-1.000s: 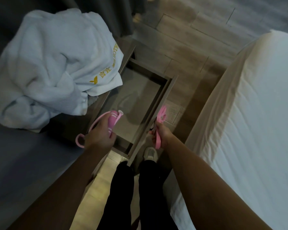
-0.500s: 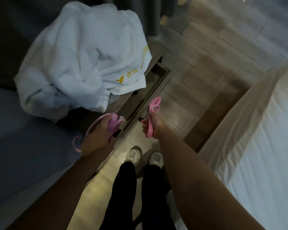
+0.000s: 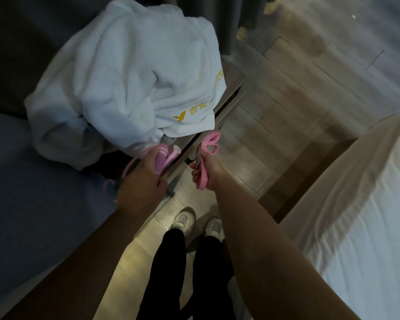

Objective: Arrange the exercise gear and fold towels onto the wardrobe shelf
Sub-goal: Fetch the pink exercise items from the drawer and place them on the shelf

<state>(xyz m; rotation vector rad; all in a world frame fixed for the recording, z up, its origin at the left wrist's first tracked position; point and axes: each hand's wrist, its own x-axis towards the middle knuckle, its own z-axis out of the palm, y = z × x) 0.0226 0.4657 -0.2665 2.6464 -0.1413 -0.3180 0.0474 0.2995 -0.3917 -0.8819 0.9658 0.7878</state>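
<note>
A crumpled white towel (image 3: 134, 72) with yellow lettering lies heaped on the bedside cabinet (image 3: 234, 77). My left hand (image 3: 141, 179) grips a bundle of pink skipping-rope handles and cord (image 3: 163, 155) just below the towel's edge. My right hand (image 3: 206, 168) grips a folded pink resistance band (image 3: 209, 144) against the front of the cabinet's drawer (image 3: 226, 107), which is almost closed. The band's loops stick up above my fist and one end hangs below it.
A grey-blue sofa seat (image 3: 32, 192) fills the left side. A bed with a white sheet (image 3: 367, 215) stands on the right. My legs and white shoes (image 3: 183, 221) stand on the wood floor (image 3: 298, 88) between them. Dark curtains (image 3: 217, 19) hang behind the cabinet.
The drawer, wide open a second ago, has been pushed almost closed. Both hands moved up toward the cabinet, still holding the pink gear.
</note>
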